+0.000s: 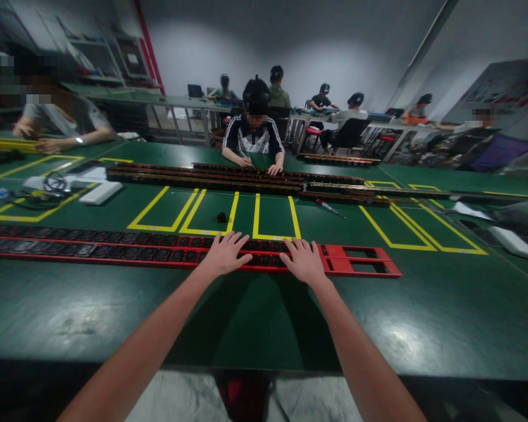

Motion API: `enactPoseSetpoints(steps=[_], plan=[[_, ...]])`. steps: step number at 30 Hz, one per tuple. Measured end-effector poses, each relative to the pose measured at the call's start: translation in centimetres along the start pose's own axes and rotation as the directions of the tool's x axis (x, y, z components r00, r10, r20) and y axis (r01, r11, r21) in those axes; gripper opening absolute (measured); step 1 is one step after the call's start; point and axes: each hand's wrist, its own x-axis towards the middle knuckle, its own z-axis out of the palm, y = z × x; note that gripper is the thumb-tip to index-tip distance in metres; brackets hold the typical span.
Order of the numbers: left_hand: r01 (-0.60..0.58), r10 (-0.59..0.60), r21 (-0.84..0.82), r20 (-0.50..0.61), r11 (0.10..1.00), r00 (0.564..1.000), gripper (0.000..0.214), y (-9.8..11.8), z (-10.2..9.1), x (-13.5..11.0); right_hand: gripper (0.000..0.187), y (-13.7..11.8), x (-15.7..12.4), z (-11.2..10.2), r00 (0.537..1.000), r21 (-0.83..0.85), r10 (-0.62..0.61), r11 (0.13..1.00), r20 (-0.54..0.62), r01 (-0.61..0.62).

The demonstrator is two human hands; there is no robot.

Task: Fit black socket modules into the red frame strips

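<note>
A long red frame (334, 251) lies lengthwise across the green table (114, 310), set with rows of dark square parts (158, 253). My left hand (223, 253) rests flat on it with fingers spread. To the right, my right hand (305, 261) lies on the same frame, its fingers also apart, close to the end with the open cutouts. Neither hand grips anything. Parts of the frame beneath both palms are hidden. Just beyond my left hand sits a small dark piece (221, 217), inside a yellow-taped outline.
Opposite me a person (254, 135) works over several long dark strips (211, 177). A screwdriver (330, 208) lies beyond my right hand. White boxes stand left (100, 192) and right (514, 241), with cables (55, 184) at left. Another person (66, 114) sits at far left.
</note>
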Motion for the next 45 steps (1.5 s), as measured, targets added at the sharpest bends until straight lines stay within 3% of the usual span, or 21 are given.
enactPoseSetpoints(steps=[9, 14, 20, 24, 27, 32, 37, 45], plan=[[-0.016, 0.016, -0.011, -0.02, 1.0, 1.0, 0.078, -0.5, 0.6, 0.1, 0.062, -0.9, 0.7, -1.3, 0.995, 0.008, 0.039, 0.999, 0.093, -0.04], [-0.024, 0.025, 0.013, -0.074, 1.0, 0.997, 0.078, -0.7, 1.1, 0.0, 0.065, -4.0, 1.7, -0.3, 0.998, 0.019, 0.031, 0.999, -0.047, -0.03], [-0.038, 0.037, -0.019, -0.051, 0.999, 0.998, 0.079, -0.6, 0.6, -0.1, 0.066, -5.0, 1.7, 1.1, 0.998, -0.011, 0.013, 1.0, -0.061, -0.014], [-0.083, 0.078, -0.067, -0.079, 0.994, 0.994, 0.072, -2.5, -1.1, -0.8, 0.065, -4.7, 1.7, 0.8, 0.998, -0.001, -0.007, 1.0, -0.07, 0.007], [-0.008, 0.008, 0.003, -0.124, 1.0, 0.992, 0.067, -5.3, -1.9, -1.9, 0.067, -4.7, 1.8, 0.6, 0.999, 0.014, -0.006, 1.0, -0.053, 0.007], [0.099, -0.092, 0.074, -0.087, 0.992, 0.992, 0.065, -8.5, -1.2, -3.4, 0.069, -4.8, 1.7, 0.4, 1.0, 0.047, -0.003, 0.999, -0.03, 0.004], [0.123, -0.117, 0.07, -0.093, 0.99, 0.989, 0.065, -8.5, -0.3, -3.6, 0.067, -4.8, 1.5, 0.2, 1.0, 0.069, 0.003, 0.998, -0.022, -0.002], [0.123, -0.112, 0.106, -0.111, 0.987, 0.988, 0.062, -8.2, -0.6, -3.6, 0.066, -4.8, 1.4, 0.2, 0.999, 0.05, -0.007, 0.999, -0.05, 0.009]])
